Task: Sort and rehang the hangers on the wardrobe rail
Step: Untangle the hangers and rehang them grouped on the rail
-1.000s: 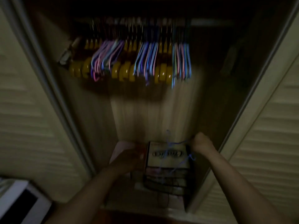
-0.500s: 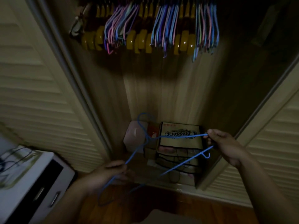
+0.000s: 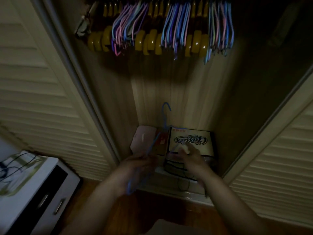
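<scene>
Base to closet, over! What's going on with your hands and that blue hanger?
Left hand grips blue hanger, hook up. Right hand blurred at its other end; grip unclear. Rail hangers overhead. Box behind hands.

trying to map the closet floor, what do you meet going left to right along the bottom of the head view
White drawer unit → left louvred door → pale pink box → blue wire hanger → cream printed "Classics" box → right louvred door.

Thin blue wire hanger point(image 3: 163, 122), hook up, seemingly tilted, low in wardrobe.
</scene>
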Motion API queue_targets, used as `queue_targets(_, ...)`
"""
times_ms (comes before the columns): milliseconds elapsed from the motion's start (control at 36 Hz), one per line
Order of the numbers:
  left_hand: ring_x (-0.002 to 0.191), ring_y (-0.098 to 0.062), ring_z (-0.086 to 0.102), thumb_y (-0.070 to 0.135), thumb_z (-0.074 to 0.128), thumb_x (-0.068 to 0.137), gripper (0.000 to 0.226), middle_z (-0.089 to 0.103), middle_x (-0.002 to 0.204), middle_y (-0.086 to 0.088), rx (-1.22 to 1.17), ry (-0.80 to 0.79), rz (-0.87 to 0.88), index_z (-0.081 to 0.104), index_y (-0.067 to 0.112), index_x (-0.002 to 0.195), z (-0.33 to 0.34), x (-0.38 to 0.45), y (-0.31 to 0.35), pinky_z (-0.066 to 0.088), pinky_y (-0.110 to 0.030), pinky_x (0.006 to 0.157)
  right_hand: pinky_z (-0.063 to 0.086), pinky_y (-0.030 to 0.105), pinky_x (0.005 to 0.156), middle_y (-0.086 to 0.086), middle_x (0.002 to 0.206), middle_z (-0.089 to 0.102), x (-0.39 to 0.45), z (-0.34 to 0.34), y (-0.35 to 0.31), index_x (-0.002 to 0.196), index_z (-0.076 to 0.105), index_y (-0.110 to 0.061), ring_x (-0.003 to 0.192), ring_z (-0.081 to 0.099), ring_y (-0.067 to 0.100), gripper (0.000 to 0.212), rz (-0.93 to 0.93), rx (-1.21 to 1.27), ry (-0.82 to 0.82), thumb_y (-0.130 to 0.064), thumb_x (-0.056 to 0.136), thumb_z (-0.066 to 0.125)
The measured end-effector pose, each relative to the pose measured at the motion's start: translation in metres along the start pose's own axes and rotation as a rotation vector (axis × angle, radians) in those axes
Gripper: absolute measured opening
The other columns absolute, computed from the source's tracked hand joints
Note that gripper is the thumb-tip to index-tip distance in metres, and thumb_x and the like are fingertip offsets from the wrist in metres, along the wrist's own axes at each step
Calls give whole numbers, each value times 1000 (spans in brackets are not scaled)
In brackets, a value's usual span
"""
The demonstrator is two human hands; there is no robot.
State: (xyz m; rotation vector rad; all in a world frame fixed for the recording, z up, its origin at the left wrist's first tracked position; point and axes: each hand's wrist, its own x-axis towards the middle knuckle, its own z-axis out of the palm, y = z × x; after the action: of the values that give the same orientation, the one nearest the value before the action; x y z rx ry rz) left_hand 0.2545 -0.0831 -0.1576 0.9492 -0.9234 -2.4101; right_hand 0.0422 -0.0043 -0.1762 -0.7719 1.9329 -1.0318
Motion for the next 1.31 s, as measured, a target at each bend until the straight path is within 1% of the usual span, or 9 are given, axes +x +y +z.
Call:
queue_targets(111, 72, -13, 65, 2, 58, 85, 31, 70, 77, 1, 103, 73, 76, 78, 21, 72, 37, 27, -22, 49, -24, 61, 50, 51, 100, -6, 128, 64, -36, 22, -12, 125, 60, -36, 117, 61, 16, 35, 126, 330, -347, -52, 95, 57)
queue_targets(333, 71, -21, 67, 11, 58, 97, 6, 67, 79, -10, 328, 90, 171, 58, 7, 92, 72, 71, -33, 53, -32, 59, 52, 34, 99, 2, 114, 72, -45, -2, -10, 111, 68, -24, 108, 67, 14, 30, 10, 143, -257, -4, 96, 53)
queue_targets(417, 90, -34, 62, 18, 60, 97, 18, 60, 98, -24, 528, 165, 183, 59, 3, 107, 85, 87, -35, 51, -45, 77, 54, 32, 87, -1, 104, 73, -45, -9, -11, 96, 69, -29, 97, 68, 12, 26, -23, 10, -159, -12, 98, 49)
queue_targets(583, 75, -13, 70, 45, 54, 95, 23, 71, 84, 4, 596, 64, 120, 72, 30, 96, 113, 96, -35, 54, -27, 60, 50, 38, 75, 18, 100, 65, -41, -27, -12, 86, 59, -27, 90, 63, 31, 31, -91, -103, 86, -39, 105, 37)
queue_targets(667, 94, -21, 72, 37, 57, 96, 23, 71, 107, -6, 560, -3, 92, 71, 22, 105, 117, 92, -27, 60, -39, 79, 54, 48, 78, 23, 91, 68, -36, -50, -8, 82, 63, -12, 86, 66, 39, 40, -43, -62, 256, -33, 106, 38)
queue_targets(833, 56, -6, 66, 11, 60, 95, 22, 69, 62, 5, 752, 129, 312, 67, 17, 75, 110, 92, 29, 49, -22, 52, 52, 29, 65, 23, 90, 69, -31, -120, -25, 89, 67, -6, 73, 68, 28, 39, -32, -107, 503, -34, 104, 44)
queue_targets(917, 50, -6, 63, 4, 57, 96, 24, 68, 67, -4, 772, 143, 440, 67, 12, 76, 128, 88, 85, 47, -23, 55, 54, 45, 77, 27, 97, 68, -34, -158, -57, 99, 66, -3, 92, 67, 42, 36, -137, -157, 657, -32, 103, 46)
queue_targets(1167, 62, -17, 58, -1, 47, 98, 27, 67, 74, -8, 900, 125, 730, 65, 9, 81, 183, 62, 191, 43, -27, 61, 40, 38, 64, 26, 88, 67, -33, -233, -151, 93, 56, -7, 86, 64, 42, 31, -370, -397, 969, -30, 104, 40)
queue_targets(1306, 71, -21, 63, 5, 50, 98, 23, 71, 83, -12, 1002, 162, 800, 68, 10, 85, 212, 52, 234, 50, -32, 73, 26, 30, 50, 2, 73, 53, -17, -261, -198, 86, 48, -18, 57, 45, 15, 26, -411, -451, 997, -32, 106, 38)
